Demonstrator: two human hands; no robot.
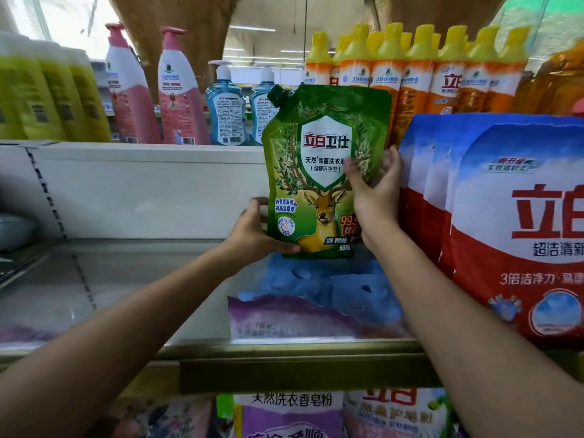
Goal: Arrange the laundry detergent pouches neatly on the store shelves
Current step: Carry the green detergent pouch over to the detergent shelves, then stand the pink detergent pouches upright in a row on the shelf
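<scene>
Both hands, left and right, grip one upright green pouch labelled 立白卫仕.

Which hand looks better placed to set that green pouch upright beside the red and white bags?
Probably the right hand: it holds the green pouch on the side nearest the red and white bags. The left hand only supports the bottom corner.
</scene>
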